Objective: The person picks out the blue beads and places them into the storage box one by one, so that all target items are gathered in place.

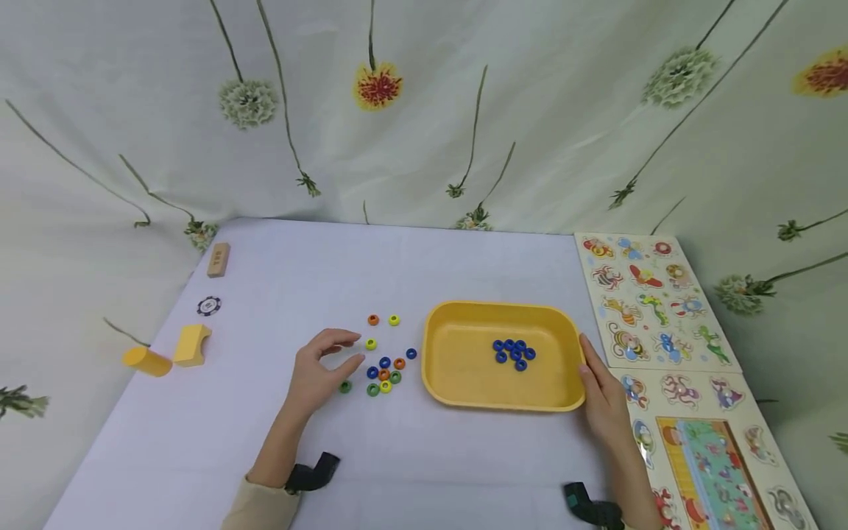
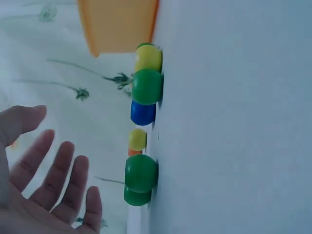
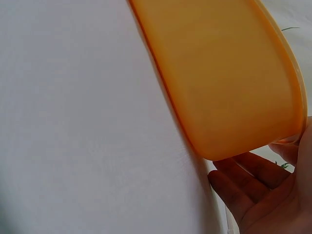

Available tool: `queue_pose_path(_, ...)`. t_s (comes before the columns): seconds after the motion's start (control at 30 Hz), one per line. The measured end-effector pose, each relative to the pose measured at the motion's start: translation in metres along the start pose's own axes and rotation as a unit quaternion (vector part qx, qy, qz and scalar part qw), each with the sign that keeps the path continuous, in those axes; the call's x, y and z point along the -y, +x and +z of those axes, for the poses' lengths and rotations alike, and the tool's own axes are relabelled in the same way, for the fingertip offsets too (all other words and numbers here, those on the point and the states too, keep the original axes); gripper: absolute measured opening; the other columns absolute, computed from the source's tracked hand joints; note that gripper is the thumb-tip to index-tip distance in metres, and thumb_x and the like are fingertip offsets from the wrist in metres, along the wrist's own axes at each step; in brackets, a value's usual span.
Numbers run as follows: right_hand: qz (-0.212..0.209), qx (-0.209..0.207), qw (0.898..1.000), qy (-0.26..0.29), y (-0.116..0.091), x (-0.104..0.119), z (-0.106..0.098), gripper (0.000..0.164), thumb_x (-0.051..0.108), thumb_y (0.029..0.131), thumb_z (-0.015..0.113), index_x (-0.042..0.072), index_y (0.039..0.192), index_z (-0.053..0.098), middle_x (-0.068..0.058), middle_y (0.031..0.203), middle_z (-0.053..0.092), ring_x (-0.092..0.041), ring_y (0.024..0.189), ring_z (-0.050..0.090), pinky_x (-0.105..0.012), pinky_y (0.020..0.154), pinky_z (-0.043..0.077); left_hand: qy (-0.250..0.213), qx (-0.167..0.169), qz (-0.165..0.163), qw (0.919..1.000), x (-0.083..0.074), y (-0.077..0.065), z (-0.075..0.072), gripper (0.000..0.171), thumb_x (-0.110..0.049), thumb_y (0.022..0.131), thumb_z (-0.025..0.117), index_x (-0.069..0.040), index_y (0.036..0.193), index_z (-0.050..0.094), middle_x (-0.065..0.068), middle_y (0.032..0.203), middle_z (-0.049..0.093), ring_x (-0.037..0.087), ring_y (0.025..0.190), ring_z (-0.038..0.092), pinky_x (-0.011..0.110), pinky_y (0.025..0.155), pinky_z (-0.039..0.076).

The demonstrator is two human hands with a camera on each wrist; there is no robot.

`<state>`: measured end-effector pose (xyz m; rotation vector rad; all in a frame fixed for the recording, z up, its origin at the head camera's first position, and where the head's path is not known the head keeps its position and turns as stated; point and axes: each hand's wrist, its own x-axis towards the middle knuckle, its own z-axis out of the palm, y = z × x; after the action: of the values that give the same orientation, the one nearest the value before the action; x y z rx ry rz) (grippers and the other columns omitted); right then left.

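Beads (image 1: 515,355), all blue, lie clustered in the right half of the yellow tray (image 1: 457,353), which rests on the white surface (image 1: 331,280). Loose beads (image 1: 384,375) in orange, yellow, green and blue are scattered just left of it, within easy reach of the left hand (image 1: 316,377). That left hand hovers beside them, its grip spread, thumb and fingers apart with nothing visible between them. The right hand (image 1: 605,397) pinches the tray's right edge in its grip, thumb at the rim and fingers against the outer wall, probably to keep it from sliding. Picture boards (image 1: 645,305) lie at the far right; a yellow arch block (image 1: 191,346), yellow cylinder (image 1: 147,361), chip (image 1: 208,306) and wooden block (image 1: 218,260) sit at the left, apparently placed there to leave the middle for beads and tray.
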<state>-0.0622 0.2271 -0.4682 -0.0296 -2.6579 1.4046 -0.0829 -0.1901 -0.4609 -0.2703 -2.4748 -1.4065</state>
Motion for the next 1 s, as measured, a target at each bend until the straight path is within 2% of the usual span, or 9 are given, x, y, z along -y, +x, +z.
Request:
queue_pose_path(0.07,0.001,0.0,1.0,0.004,-0.001,0.005,-0.001,0.043,0.021,0.096,0.035,0.025,0.138,0.03,0.005,0.142,0.032,-0.007,0.131,0.026,0.002,0.092,0.018,0.009,-0.005,-0.015,0.9998,0.017,-0.004,-0.003,0.029,-0.021,0.075,0.07,-0.012,0.102,0.063,-0.003,0.098,0.06,0.007,0.092,0.054,0.03,0.08,0.045)
queue_pose_path(0.17,0.001,0.0,1.0,0.011,-0.003,0.014,-0.002,0.043,0.018,0.096,0.035,0.018,0.138,0.031,0.001,0.142,0.032,-0.01,0.131,0.026,0.002,0.092,0.018,0.005,0.007,-0.021,0.9997,0.029,-0.006,-0.004,0.029,-0.022,0.075,0.07,-0.012,0.102,0.063,-0.002,0.098,0.061,0.006,0.092,0.053,0.028,0.08,0.043)
queue_pose_path(0.3,-0.002,0.004,1.0,0.006,-0.002,0.013,0.0,0.043,0.018,0.096,0.034,0.021,0.139,0.029,0.001,0.142,0.032,-0.006,0.131,0.025,0.001,0.093,0.018,-0.016,0.035,-0.034,0.9987,0.023,-0.008,-0.003,0.029,-0.019,0.074,0.071,-0.009,0.1,0.064,0.003,0.098,0.062,0.011,0.09,0.053,0.024,0.081,0.041)
queue_pose_path(0.43,-0.007,0.002,1.0,0.001,-0.001,0.002,0.002,0.043,0.022,0.096,0.034,0.027,0.138,0.028,0.006,0.142,0.031,-0.002,0.13,0.024,0.001,0.093,0.018,-0.023,0.068,-0.05,0.9962,0.022,-0.01,-0.001,0.029,-0.018,0.073,0.072,-0.01,0.1,0.064,0.001,0.097,0.062,0.013,0.089,0.053,0.02,0.08,0.041)
queue_pose_path(0.5,-0.009,-0.001,1.0,-0.003,0.0,-0.002,0.003,0.043,0.025,0.096,0.034,0.029,0.138,0.028,0.009,0.142,0.031,-0.001,0.13,0.024,0.001,0.093,0.017,-0.011,0.082,-0.063,0.9946,0.024,-0.011,0.002,0.029,-0.019,0.072,0.073,-0.014,0.099,0.064,-0.004,0.098,0.062,0.01,0.09,0.053,0.021,0.082,0.042)
queue_pose_path(0.6,-0.013,-0.002,1.0,-0.009,0.0,-0.003,0.003,0.043,0.026,0.096,0.033,0.027,0.139,0.028,0.01,0.142,0.03,0.0,0.13,0.024,0.001,0.093,0.017,0.02,0.096,-0.061,0.9933,0.026,-0.011,0.007,0.028,-0.02,0.071,0.074,-0.018,0.098,0.065,-0.008,0.099,0.061,0.009,0.093,0.053,0.029,0.084,0.042)
queue_pose_path(0.73,-0.017,-0.004,1.0,-0.014,0.002,-0.008,0.003,0.043,0.028,0.096,0.032,0.027,0.139,0.027,0.011,0.142,0.03,0.001,0.13,0.023,0.001,0.094,0.017,0.049,0.096,-0.045,0.9931,0.025,-0.009,0.011,0.027,-0.018,0.068,0.075,-0.019,0.094,0.067,-0.006,0.099,0.062,0.014,0.097,0.053,0.039,0.087,0.04)
queue_pose_path(0.87,-0.011,-0.004,1.0,-0.01,0.002,-0.008,0.002,0.043,0.028,0.096,0.033,0.027,0.139,0.028,0.01,0.142,0.031,0.001,0.129,0.024,0.0,0.094,0.018,0.068,0.093,-0.034,0.9927,0.026,-0.008,0.013,0.022,-0.016,0.067,0.075,-0.02,0.087,0.068,-0.006,0.097,0.062,0.016,0.098,0.053,0.042,0.087,0.039)
queue_pose_path(1.0,-0.011,-0.004,1.0,-0.007,0.002,-0.008,0.002,0.043,0.028,0.096,0.033,0.027,0.139,0.028,0.01,0.141,0.031,0.002,0.129,0.024,0.001,0.093,0.019,0.082,0.096,-0.039,0.9912,0.026,-0.008,0.014,0.019,-0.017,0.067,0.076,-0.02,0.085,0.069,-0.006,0.097,0.061,0.017,0.099,0.052,0.043,0.088,0.039)
